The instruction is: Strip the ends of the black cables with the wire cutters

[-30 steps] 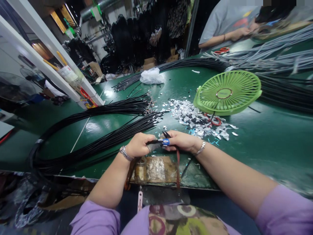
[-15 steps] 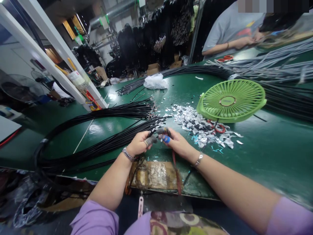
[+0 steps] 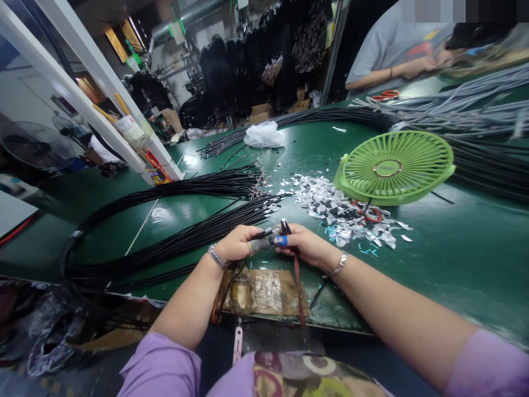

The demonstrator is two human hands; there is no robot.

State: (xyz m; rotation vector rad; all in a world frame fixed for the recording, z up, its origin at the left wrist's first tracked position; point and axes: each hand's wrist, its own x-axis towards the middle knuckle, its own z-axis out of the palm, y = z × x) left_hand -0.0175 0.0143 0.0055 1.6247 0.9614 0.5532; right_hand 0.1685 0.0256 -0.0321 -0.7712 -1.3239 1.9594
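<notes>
My left hand (image 3: 242, 242) is closed on the end of a black cable (image 3: 264, 234), pinched between thumb and fingers; covers on the thumb and fingertips hide part of it. Against it, my right hand (image 3: 303, 244) is closed round a small tool with two dark prongs (image 3: 285, 225) that point up and away. Its exact kind is hidden by the fingers. Blue tape wraps one right fingertip. A reddish-brown strip (image 3: 296, 286) hangs below the right hand. Just beyond the hands lies a bundle of black cables (image 3: 206, 227) with silvery ends.
Scraps of silver foil (image 3: 330, 207) are heaped right of centre, with red-handled scissors (image 3: 374, 214) among them. A green fan (image 3: 392, 168) stands behind. A taped board (image 3: 264, 292) lies at the front edge. Grey cables (image 3: 463, 107) and a co-worker (image 3: 384, 60) are at far right.
Both hands have shifted slightly, and the left thumb now lies straighter along the cable. The dark prongs in my right hand now show more clearly, pointing up.
</notes>
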